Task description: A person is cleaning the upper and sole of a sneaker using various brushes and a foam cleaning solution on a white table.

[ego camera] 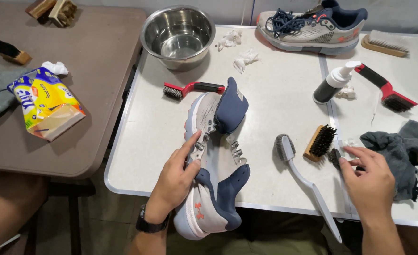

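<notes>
Left hand (pixel 177 182) gripping sneaker (pixel 213 160), right hand (pixel 370 182) apart

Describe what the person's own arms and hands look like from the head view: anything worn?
Both hands are bare: no gloves, no rings visible. The left hand has a black watch strapped round the wrist, with a dark band. The right hand has nothing on its wrist. Both forearms are uncovered as far as the frame shows; no sleeves are in view.
</notes>
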